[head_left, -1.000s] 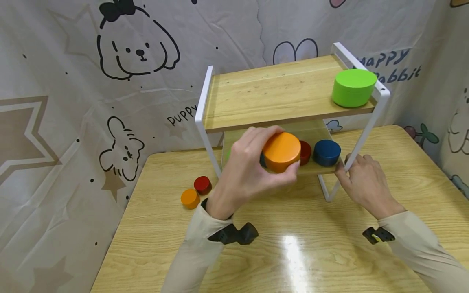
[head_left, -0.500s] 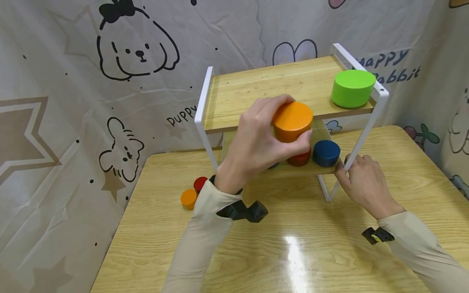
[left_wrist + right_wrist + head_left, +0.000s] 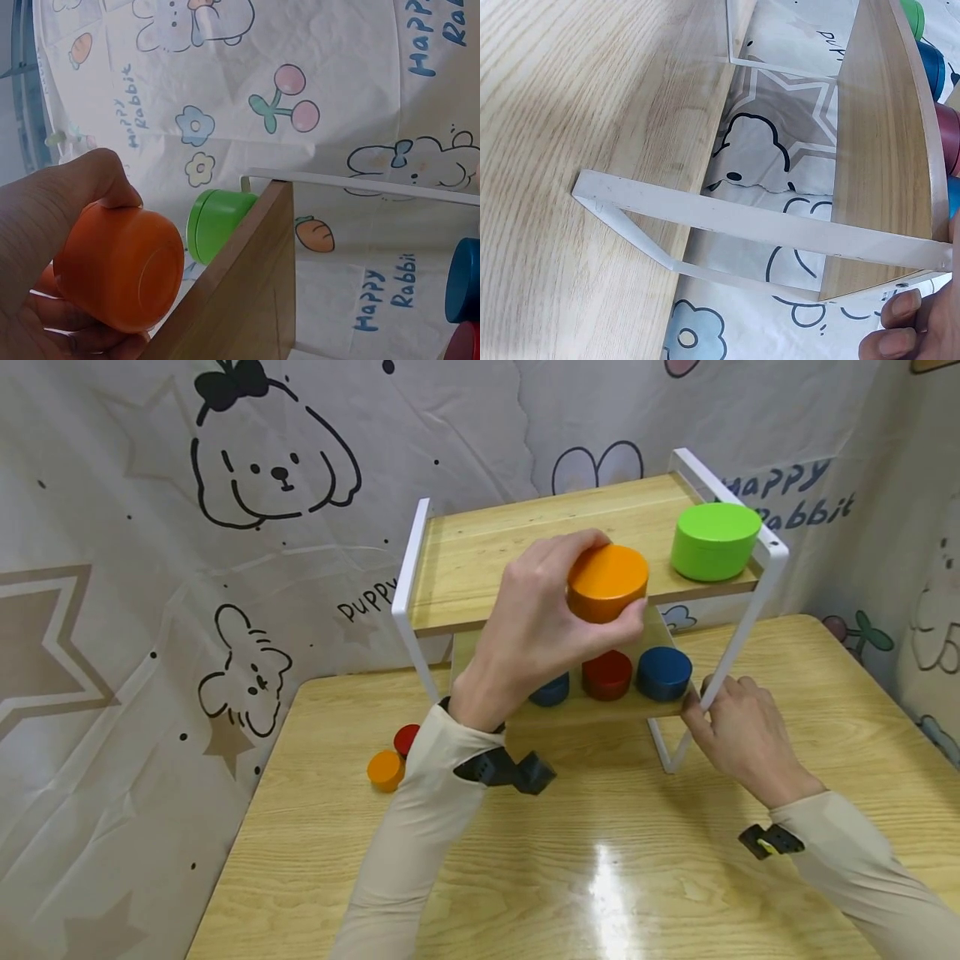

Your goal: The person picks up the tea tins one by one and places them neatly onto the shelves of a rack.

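Observation:
My left hand (image 3: 532,618) holds an orange round tin (image 3: 609,581) by its sides, thumb in front and fingers behind. The tin is in front of the upper board (image 3: 495,560) of a two-tier wooden shelf, near its front edge. A larger green tin (image 3: 715,542) stands at that board's right end; the left wrist view shows it beyond the orange tin (image 3: 120,266). My right hand (image 3: 746,735) grips the shelf's white frame (image 3: 723,660) at the lower board's right corner; its curled fingertips (image 3: 900,341) show in the right wrist view.
On the lower board stand a blue tin (image 3: 664,675), a red tin (image 3: 607,677) and another blue tin (image 3: 551,692). A small orange round piece (image 3: 386,772) and a red one (image 3: 406,740) lie on the table (image 3: 315,860) at left. A printed cloth (image 3: 150,635) hangs behind.
My left hand has lifted the orange tin up and to the right, from in front of the lower board to the upper board's height. My right hand keeps its grip on the frame.

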The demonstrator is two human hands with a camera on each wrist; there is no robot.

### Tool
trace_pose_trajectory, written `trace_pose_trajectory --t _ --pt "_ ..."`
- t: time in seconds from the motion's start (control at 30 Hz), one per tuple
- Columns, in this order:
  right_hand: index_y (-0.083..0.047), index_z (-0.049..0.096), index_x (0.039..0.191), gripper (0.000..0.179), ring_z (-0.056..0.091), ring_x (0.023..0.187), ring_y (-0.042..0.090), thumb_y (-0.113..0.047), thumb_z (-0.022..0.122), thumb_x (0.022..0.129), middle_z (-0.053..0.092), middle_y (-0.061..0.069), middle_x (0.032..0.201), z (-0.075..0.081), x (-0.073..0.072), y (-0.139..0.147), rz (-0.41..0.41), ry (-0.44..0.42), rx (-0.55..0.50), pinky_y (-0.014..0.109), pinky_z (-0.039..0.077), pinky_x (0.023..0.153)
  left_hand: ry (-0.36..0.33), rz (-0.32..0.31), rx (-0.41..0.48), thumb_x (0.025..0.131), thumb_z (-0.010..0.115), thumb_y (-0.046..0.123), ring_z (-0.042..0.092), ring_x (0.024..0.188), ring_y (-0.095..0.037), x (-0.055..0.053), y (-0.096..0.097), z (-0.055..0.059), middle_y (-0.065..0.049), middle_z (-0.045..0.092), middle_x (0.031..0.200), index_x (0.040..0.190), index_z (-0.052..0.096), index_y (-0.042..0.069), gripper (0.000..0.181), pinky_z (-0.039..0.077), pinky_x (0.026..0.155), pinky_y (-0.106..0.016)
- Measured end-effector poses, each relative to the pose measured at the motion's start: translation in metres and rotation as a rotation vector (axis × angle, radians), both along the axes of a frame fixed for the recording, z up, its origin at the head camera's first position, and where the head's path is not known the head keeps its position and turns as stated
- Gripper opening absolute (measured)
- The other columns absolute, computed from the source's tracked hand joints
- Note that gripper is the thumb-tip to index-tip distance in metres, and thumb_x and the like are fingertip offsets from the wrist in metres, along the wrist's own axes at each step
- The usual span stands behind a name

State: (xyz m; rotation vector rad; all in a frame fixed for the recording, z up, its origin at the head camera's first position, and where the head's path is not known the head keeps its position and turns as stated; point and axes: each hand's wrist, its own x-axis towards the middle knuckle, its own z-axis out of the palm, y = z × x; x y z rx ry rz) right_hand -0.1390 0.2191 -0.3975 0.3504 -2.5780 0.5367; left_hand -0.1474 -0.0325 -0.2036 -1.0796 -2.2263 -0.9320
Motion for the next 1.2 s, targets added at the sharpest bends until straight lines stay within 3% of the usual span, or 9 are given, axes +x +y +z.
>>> trace_pose_trajectory --t 0.27,0.47,0.57,0.8,1.2 --pt "-0.013 0.043 0.062 0.033 0.040 0.055 0.026 -0.017 0.050 0.094 0.043 0.004 0.060 0.001 -0.001 0.000 0.007 0.017 0.002 0.035 0.027 0.051 -0.041 0.004 -0.007 0.081 0.070 0.027 0.060 0.090 -0.018 -0.011 0.008 0.003 -0.014 0.065 0.108 0.115 0.059 -0.005 0.048 0.048 0.073 -0.014" --pt "-0.013 0.043 0.062 0.032 0.040 0.055 0.026 -0.017 0.049 0.094 0.043 0.004 0.061 0.000 0.000 0.000 0.009 0.031 -0.003 0.035 0.027 0.051 -0.018 0.027 0.005 0.080 0.071 0.025 0.061 0.084 -0.017 -0.020 0.014 0.006 -0.012 0.066 0.102 0.113 0.060 -0.006 0.046 0.047 0.069 -0.013" --pt "-0.013 0.043 0.062 0.033 0.040 0.055 0.025 -0.017 0.049 0.094 0.043 0.003 0.061 0.000 0.000 0.000 0.006 0.032 -0.003 0.035 0.027 0.051 -0.043 0.035 -0.002 0.080 0.071 0.025 0.061 0.082 -0.016 -0.023 0.018 0.009 -0.012 0.066 0.101 0.112 0.061 -0.005 0.045 0.047 0.068 -0.013" --pt "-0.013 0.044 0.062 0.033 0.041 0.057 0.026 -0.018 0.048 0.094 0.043 0.003 0.061 0.000 0.000 -0.001 0.001 0.014 -0.001 0.035 0.027 0.053 -0.183 0.094 -0.077 0.084 0.067 0.032 0.060 0.088 -0.015 -0.027 0.023 0.014 -0.009 0.065 0.107 0.117 0.059 -0.002 0.048 0.046 0.073 -0.013" --pt "-0.014 0.043 0.061 0.033 0.039 0.055 0.025 -0.017 0.049 0.093 0.042 0.003 0.060 0.000 0.001 -0.001 0.005 0.034 -0.001 0.034 0.027 0.053 -0.191 0.114 -0.093 0.086 0.067 0.031 0.060 0.093 -0.015 -0.032 0.028 0.011 -0.010 0.064 0.113 0.125 0.055 -0.003 0.053 0.046 0.076 -0.012"
